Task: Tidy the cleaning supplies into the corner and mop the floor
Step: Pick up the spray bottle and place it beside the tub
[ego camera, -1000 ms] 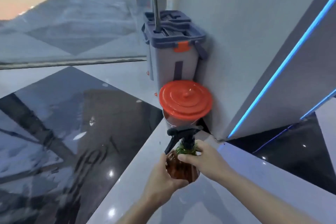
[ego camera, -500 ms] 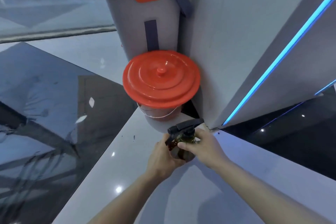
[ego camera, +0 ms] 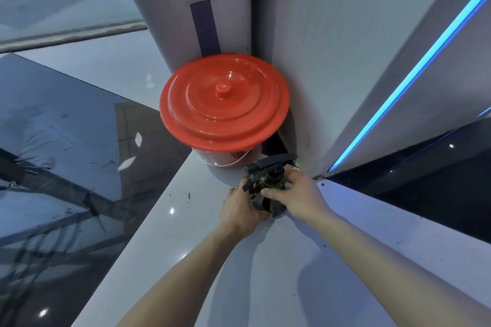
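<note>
Both my hands wrap the spray bottle (ego camera: pixel 265 195), left hand (ego camera: pixel 240 210) and right hand (ego camera: pixel 299 198) fingers clamped round its dark amber body, black trigger head on top, just below the red-lidded bucket (ego camera: pixel 224 103), by the wall corner

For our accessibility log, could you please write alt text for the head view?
Both hands, left hand and right hand, grip a spray bottle low by a wall corner, beside an orange-lidded bucket and a grey mop bucket.
</note>
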### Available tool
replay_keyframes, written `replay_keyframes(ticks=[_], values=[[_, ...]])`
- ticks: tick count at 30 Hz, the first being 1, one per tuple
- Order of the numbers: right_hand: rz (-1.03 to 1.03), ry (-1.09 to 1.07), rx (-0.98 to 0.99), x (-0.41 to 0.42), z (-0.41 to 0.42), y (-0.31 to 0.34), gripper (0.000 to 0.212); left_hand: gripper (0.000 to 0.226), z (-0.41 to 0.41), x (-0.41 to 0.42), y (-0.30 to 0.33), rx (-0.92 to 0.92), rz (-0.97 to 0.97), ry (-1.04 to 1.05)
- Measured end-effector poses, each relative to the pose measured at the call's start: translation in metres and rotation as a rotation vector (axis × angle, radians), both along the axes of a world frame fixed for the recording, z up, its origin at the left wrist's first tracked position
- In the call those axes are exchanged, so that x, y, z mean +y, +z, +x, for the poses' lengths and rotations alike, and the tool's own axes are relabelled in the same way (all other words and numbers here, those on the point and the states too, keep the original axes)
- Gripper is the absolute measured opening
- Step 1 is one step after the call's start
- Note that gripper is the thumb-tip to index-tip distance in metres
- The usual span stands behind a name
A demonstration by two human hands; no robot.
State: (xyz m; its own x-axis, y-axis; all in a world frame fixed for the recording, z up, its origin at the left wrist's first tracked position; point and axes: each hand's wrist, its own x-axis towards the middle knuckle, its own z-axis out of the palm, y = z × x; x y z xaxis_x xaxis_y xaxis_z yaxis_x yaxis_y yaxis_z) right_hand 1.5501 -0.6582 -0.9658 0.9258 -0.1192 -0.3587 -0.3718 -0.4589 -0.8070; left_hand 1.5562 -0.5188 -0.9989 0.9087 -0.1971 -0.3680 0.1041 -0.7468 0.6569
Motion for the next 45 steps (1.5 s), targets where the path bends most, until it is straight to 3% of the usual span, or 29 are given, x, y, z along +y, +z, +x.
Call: replay_keyframes(ticks=[10,15,20,25,30,35,45], values=[[-0.049,0.018,-0.12,0.01,-0.015,0.009,0.04,0.081,-0.014,0.025,0.016,0.009,0.0,0.048],[-0.055,-0.052,-0.2,0.016,-0.036,0.019,0.061,0.077,-0.032,0.053,0.041,-0.122,0.038,0.04],[-0.139,-0.125,-0.289,0.017,-0.067,0.038,0.065,0.071,-0.057,0.09,0.077,-0.292,0.101,0.012],[-0.27,-0.096,-0.544,0.05,-0.088,0.086,0.06,0.057,-0.096,0.137,0.132,-0.547,0.459,-0.04],[-0.331,0.152,-0.766,0.129,-0.085,0.17,0.057,0.061,-0.131,0.195,0.215,-0.627,0.612,0.061],[-0.437,0.411,-0.789,0.2,-0.095,0.285,0.069,0.064,-0.161,0.255,0.33,-0.591,0.675,0.183],[-0.503,0.645,-0.919,0.332,-0.171,0.613,0.073,0.072,-0.273,0.377,0.646,-0.582,0.798,0.497]])
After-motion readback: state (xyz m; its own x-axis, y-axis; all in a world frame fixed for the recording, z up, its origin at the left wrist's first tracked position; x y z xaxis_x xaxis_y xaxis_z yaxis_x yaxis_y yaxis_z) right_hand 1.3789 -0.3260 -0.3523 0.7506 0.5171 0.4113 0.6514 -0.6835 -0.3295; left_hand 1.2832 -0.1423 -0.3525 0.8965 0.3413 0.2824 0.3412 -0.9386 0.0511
